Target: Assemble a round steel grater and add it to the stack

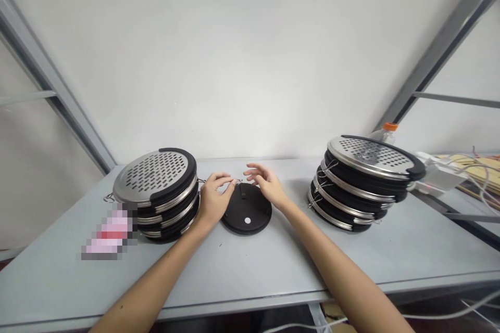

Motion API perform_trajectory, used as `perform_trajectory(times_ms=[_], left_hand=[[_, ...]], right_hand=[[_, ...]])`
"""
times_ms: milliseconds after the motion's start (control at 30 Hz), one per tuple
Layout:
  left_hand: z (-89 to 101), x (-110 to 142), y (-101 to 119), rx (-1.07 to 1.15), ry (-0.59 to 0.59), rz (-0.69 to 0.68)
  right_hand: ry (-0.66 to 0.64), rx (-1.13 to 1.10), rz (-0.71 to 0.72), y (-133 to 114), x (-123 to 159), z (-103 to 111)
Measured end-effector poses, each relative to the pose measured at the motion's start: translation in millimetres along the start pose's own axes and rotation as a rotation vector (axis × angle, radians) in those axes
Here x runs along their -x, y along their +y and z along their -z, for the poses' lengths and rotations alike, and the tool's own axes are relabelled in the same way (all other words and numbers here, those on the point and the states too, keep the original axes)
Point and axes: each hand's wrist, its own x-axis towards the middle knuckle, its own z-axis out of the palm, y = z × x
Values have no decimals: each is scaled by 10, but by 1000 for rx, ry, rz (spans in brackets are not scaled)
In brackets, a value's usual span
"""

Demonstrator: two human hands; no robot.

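Note:
A round black disc-shaped case (pixel 247 210) lies flat on the table between my hands, with a white dot near its front edge and a short dark strap (pixel 243 191) at its back. A small metal wire clasp (pixel 239 182) sticks up beside the strap. My left hand (pixel 214 195) is at the disc's back left, thumb and fingers closed in a pinch at the clasp. Over the back right edge hovers my right hand (pixel 267 183), its fingers bent but apart, with nothing visible in them.
To the left stands a stack of round black-and-silver graters (pixel 156 171) with wire clasps; a similar stack (pixel 357 182) stands right. A blurred pink item (pixel 107 234) lies at the left. An orange-capped bottle (pixel 388 132), a white box (pixel 439 174) and cables are at the right.

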Motion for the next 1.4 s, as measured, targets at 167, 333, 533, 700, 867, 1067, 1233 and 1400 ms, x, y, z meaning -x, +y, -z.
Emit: perform_trajectory(times_ms=[167,333,533,700,867,1067,1233,1400], left_hand=[[0,0,2,-69,-1,-54],[-11,-9,-45,-80,26,-62],[-49,-10,-91,-79,36,-66],[-66,-15,-85,-70,32,-78],[-68,-10,-94,-85,-69,-72],[-140,36,-200,-170,-239,-4],[-178,46,-266,-120,-286,31],[-145,47,-245,-132,-330,2]], right_hand=[[-150,-72,76,-69,52,-56],[-277,-18,10,-83,89,-60],[-206,216,102,-25,68,-32],[-166,467,244,-72,100,-36],[-197,664,342,-56,97,65],[-93,773,273,120,31,154],[-39,714,291,195,-3,103],[-91,624,300,239,1,46]])
